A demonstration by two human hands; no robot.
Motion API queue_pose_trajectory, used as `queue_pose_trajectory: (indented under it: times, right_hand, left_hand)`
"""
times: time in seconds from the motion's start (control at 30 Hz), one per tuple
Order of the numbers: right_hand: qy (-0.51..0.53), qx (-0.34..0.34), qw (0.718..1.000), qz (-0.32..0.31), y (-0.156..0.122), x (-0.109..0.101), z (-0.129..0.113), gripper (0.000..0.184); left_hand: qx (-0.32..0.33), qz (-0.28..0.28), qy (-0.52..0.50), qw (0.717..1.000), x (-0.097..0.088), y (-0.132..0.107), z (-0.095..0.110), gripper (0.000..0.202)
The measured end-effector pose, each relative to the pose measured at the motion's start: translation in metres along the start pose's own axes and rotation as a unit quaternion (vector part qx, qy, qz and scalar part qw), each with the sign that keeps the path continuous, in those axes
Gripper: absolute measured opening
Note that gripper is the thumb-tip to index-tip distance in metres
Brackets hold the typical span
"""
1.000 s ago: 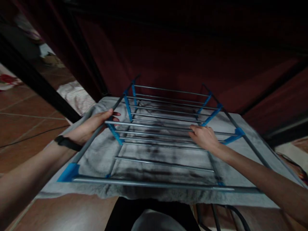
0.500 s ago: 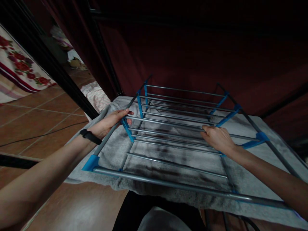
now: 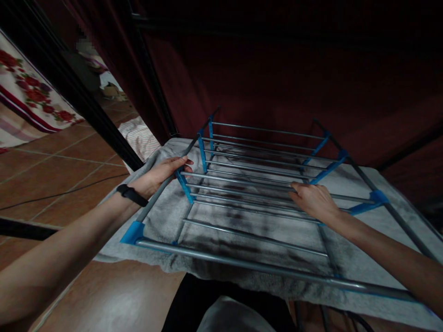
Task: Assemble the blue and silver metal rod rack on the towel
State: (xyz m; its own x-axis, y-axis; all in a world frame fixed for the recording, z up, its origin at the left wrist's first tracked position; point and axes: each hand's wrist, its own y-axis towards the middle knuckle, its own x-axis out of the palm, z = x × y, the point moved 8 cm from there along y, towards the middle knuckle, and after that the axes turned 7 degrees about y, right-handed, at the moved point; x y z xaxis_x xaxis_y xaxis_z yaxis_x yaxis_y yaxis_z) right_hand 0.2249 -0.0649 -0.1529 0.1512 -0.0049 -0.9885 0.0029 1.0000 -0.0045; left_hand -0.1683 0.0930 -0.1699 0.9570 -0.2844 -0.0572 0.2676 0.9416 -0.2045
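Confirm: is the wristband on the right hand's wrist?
No, the black wristband sits at the left hand; the right hand, resting on the drying rack, has a bare wrist.

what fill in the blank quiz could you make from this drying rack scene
1. The left hand has a grip on the side bar of the drying rack, and the band on that wrist is ___.
2. The plastic joints of the rack are ___.
3. The right hand rests on the middle rods, above a towel coloured ___.
Missing words: black; blue; grey
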Motion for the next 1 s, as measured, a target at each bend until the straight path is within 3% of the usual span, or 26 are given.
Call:
queue_pose_trajectory:
  times: [1.0]
  right_hand:
    - [-0.031,-0.010,0.999,0.002,-0.002,0.002,-0.001,0.030]
  left_hand:
    - [0.015,0.007,0.010,1.000,0.006,-0.005,0.010,0.029]
